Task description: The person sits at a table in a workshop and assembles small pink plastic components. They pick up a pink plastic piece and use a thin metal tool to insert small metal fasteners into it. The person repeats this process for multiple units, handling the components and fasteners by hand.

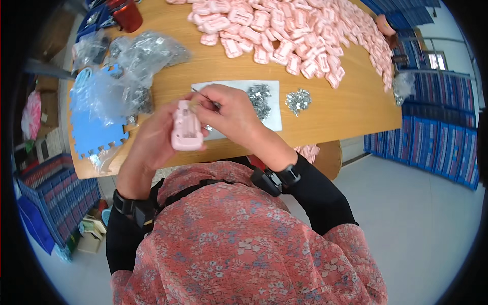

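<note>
A pale pink plastic casing (186, 133) with a long recessed slot is tilted up in my left hand (155, 129), whose fingers wrap its side. My right hand (231, 109) is closed at the casing's upper end, with a thin dark tool (201, 94), possibly tweezers, crossing its fingers. What the right fingertips touch inside the casing is too small to make out. Behind my hands lies a white sheet (274, 117), bearing a heap of small silvery metal parts (260, 100). Another little pile of shiny metal parts (298, 101) sits on the bare wood just right of it.
A large heap of pink casings (284, 35) spreads over the far side of the wooden table (351, 109). At the left are clear bags of parts (152, 53), a blue foam mat (96, 134) and a red cup (125, 16). Blue crates (432, 147) are stacked at the right.
</note>
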The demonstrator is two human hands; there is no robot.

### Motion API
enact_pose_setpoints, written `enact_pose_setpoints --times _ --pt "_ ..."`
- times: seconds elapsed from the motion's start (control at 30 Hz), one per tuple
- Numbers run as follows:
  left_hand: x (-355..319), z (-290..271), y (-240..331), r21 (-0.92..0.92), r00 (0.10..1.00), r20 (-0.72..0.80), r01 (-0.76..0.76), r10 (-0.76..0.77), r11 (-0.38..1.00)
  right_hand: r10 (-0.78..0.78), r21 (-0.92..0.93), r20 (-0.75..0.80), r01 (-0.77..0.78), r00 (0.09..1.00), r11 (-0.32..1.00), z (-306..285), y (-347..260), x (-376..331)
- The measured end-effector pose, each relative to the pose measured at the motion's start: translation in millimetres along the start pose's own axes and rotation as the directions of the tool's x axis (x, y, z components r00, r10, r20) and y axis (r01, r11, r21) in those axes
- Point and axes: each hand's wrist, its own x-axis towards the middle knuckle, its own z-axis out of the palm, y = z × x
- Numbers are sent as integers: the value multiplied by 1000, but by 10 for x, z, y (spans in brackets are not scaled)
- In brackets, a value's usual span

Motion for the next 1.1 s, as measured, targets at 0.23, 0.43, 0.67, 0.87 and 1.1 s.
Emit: enact_pose_setpoints --times 0.23,0.43,0.67,0.87,1.1 --pt "185 182 223 167 997 -17 -73 77 983 -42 56 -99 48 994 997 -80 92 147" --pt "211 194 135 160 994 27 -111 108 981 -9 -21 -68 7 998 1000 -192 -79 30" --pt "264 139 28 255 981 -8 -184 193 949 -159 -171 -121 137 980 976 -125 1 19" --pt "378 139 49 314 980 -2 -189 199 930 -102 -225 -124 72 987 972 -186 52 62" --pt "431 315 39 301 970 -74 -200 232 932 -257 -544 -133 146 957 826 -170 46 52"
